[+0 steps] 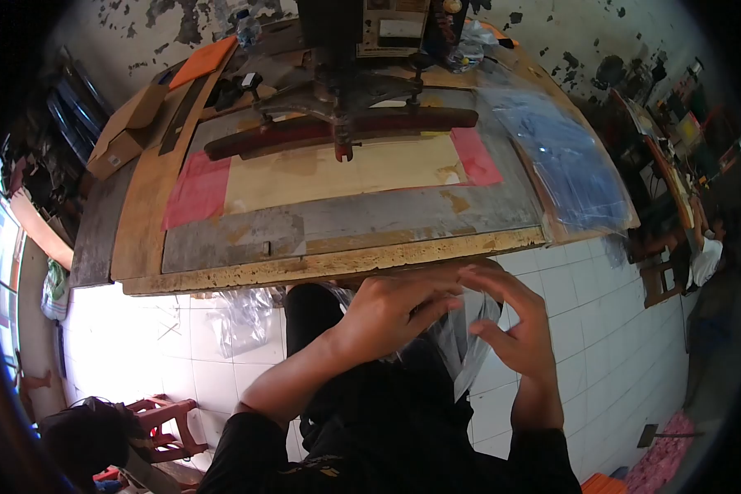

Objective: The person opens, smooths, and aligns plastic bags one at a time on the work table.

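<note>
Below the table's front edge, over my lap, my left hand [391, 314] reaches to the right with its thumb and fingers closed at the top of a clear plastic bag [468, 350]. The bag hangs down between my two hands. My right hand [517, 325] curves around the bag's right side, thumb and fingers apart, with the fingertips near those of my left hand. Part of the bag is hidden behind the left hand and forearm.
A worktable [337, 251] holds a pale yellow panel [329, 173] with pink ends, under a metal press frame [337, 123]. Blue-tinted plastic sheets [564, 156] lie at its right, a cardboard box [128, 136] at its left. A red stool [169, 424] stands lower left.
</note>
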A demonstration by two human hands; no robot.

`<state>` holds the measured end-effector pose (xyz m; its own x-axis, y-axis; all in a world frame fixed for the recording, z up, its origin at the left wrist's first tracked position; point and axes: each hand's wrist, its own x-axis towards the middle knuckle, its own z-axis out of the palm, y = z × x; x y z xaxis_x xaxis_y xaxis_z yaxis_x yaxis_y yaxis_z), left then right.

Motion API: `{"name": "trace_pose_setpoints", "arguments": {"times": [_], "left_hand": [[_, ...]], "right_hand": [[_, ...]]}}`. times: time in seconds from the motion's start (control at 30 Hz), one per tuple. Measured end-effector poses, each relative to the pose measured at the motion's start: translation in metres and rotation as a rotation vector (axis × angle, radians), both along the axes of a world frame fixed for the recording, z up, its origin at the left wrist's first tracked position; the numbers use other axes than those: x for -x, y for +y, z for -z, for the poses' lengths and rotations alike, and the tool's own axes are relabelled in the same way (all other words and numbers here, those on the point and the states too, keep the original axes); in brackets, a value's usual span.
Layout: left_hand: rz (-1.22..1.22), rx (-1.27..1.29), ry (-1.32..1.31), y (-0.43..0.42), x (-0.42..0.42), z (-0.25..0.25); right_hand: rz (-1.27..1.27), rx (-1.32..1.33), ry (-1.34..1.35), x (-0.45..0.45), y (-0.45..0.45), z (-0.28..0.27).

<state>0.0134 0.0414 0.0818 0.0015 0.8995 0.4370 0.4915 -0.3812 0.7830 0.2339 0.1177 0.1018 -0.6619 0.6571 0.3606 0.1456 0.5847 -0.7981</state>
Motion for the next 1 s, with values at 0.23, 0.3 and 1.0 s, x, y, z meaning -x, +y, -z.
{"name": "trace_pose_setpoints", "arguments": {"times": [0.23,0.3,1.0], "left_hand": [[0.063,-0.013,0.049,-0.007,0.016,-0.003],[0.105,0.111,0.054,-0.008,0.019,-0.008],[0.005,0.186,0.21,-0.032,0.045,-0.025]], "right_hand": [[-0.116,0.305,0.011,0.017,0.011,0.002],[-0.107,0.282,-0.031,0.019,0.011,0.007],[0.079,0.309,0.109,0.018,0.014,-0.014]]}}
